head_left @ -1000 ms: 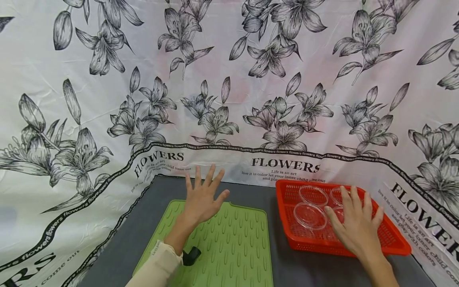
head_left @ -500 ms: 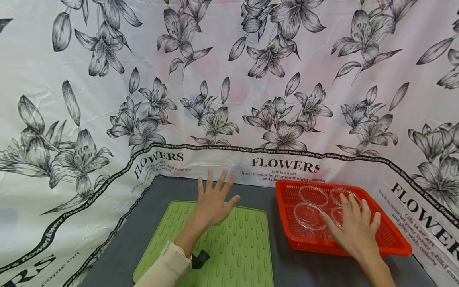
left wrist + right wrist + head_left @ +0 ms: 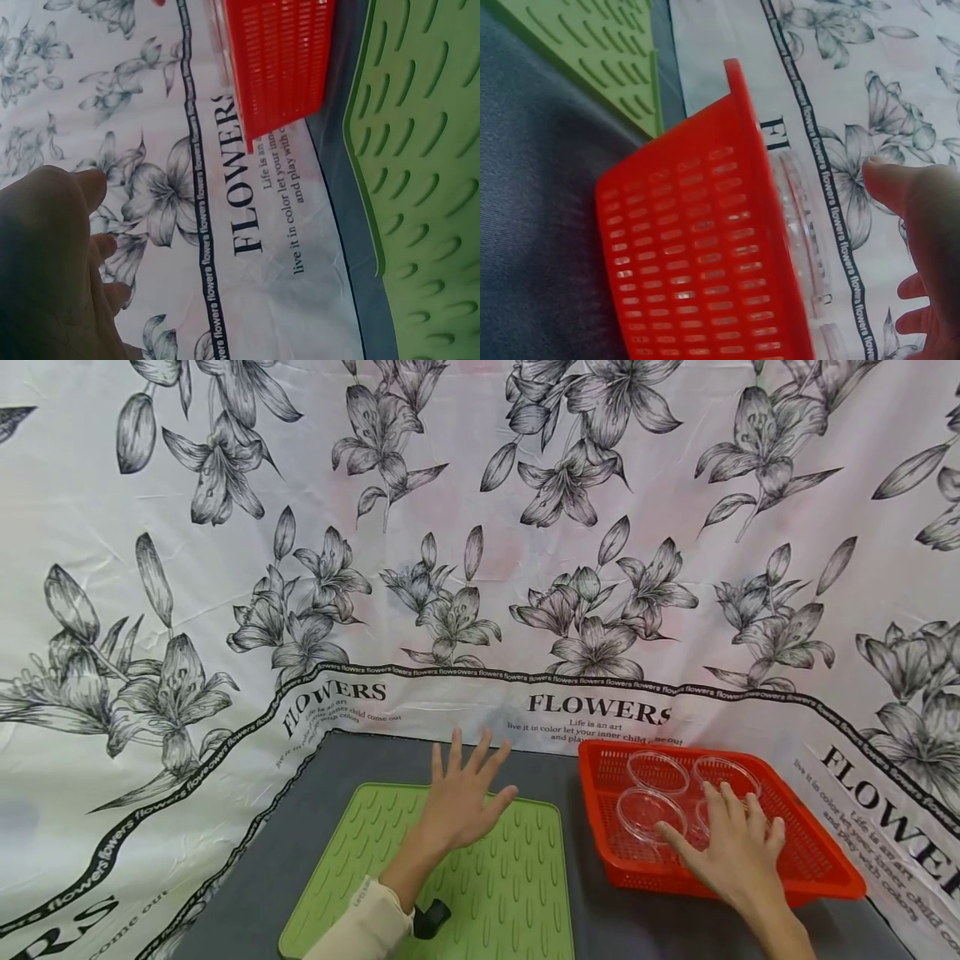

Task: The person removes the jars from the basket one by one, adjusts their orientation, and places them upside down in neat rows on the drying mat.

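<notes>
My left hand (image 3: 463, 806) hovers over the green ridged mat (image 3: 517, 881), fingers spread and holding nothing. In the left wrist view, part of the left hand (image 3: 56, 247) shows, its thumb standing out against the printed cloth. Over the red basket (image 3: 660, 878) is my right hand (image 3: 738, 852), fingers loosely bent and apart, nothing in its grip. Several clear round petri dishes (image 3: 651, 814) stand in the basket; the right hand partly hides the nearer right one. The right wrist view catches the thumb and fingertips of the right hand (image 3: 922, 217) above the basket's rim (image 3: 761, 172).
Mat and basket lie side by side on a dark grey table (image 3: 300, 793). A white cloth (image 3: 450, 460) printed with lilies hangs behind and along the sides. A small black piece (image 3: 431, 918) sits under the left wrist, by the cream sleeve (image 3: 367, 927).
My left hand has drifted right and a little lower over the mat. The right hand has sunk slightly and shifted left over the basket, its fingers bending more. The dishes stay in place.
</notes>
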The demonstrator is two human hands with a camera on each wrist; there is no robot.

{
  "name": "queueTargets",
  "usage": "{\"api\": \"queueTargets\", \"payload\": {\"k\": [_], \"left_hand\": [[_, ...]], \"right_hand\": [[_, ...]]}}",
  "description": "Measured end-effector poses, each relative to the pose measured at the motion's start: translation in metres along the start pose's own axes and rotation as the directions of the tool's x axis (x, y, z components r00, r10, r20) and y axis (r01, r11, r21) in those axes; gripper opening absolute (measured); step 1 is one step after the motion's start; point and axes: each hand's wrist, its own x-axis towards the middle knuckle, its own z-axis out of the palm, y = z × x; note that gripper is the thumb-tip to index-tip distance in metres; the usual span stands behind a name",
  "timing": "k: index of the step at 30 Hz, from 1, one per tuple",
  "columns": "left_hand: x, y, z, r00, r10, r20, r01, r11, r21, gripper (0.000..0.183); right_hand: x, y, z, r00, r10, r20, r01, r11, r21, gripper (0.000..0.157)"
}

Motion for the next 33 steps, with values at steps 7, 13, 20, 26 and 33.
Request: {"api": "queueTargets", "payload": {"k": [7, 13, 20, 26, 33], "left_hand": [[0.0, 0.006, 0.007, 1.0, 0.004, 0.023, -0.004, 1.0, -0.023, 0.064], [0.001, 0.012, 0.011, 1.0, 0.013, 0.023, -0.013, 0.999, -0.033, 0.063], [0.002, 0.016, 0.014, 1.0, 0.027, 0.012, -0.027, 0.999, -0.036, 0.063], [0.003, 0.019, 0.015, 0.999, 0.029, 0.015, -0.028, 0.998, -0.053, 0.063], [0.005, 0.021, 0.019, 0.999, 0.028, 0.024, -0.027, 0.998, -0.055, 0.063]], "right_hand": [[-0.001, -0.003, 0.008, 1.0, -0.019, -0.003, 0.019, 1.0, -0.017, 0.103], [0.0, -0.007, 0.013, 1.0, -0.016, -0.003, 0.016, 0.999, -0.03, 0.105], [0.002, -0.007, 0.018, 1.0, 0.004, 0.027, -0.003, 1.0, -0.016, 0.104], [0.003, -0.005, 0.024, 0.997, 0.032, 0.076, -0.031, 0.999, -0.009, 0.109], [0.004, -0.003, 0.028, 0.995, 0.043, 0.092, -0.044, 0.999, 0.009, 0.114]]}}
